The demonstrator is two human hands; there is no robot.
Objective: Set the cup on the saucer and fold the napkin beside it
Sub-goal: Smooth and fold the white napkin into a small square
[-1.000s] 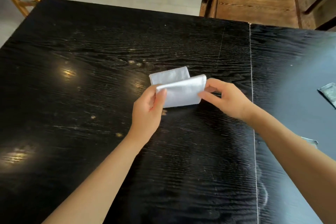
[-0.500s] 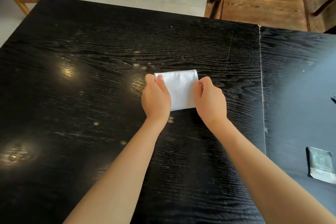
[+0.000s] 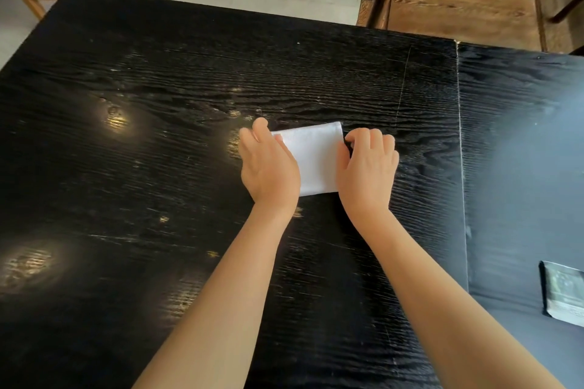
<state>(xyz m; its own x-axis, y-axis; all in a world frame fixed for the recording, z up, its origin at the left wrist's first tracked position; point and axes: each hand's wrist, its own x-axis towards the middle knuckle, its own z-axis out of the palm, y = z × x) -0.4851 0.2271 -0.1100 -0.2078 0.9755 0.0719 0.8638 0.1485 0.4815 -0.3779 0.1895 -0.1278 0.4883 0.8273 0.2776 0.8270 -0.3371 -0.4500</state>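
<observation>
Folded napkin pressed flat between both hands near the middle of the tabletop.

The white napkin (image 3: 311, 158) lies flat on the black tabletop (image 3: 158, 167), roughly midway between its left and right edges, its long axis running from the near edge toward the far edge. The left hand (image 3: 268, 164) rests palm-down on the napkin's left margin, fingers extended flat; the right hand (image 3: 368, 167) sits at its right margin, fingers curled at the far right corner, gripping nothing that can be seen. Both hands are equally near. Neither cup nor saucer is in view, so "beside it" cannot yet be judged.
</observation>
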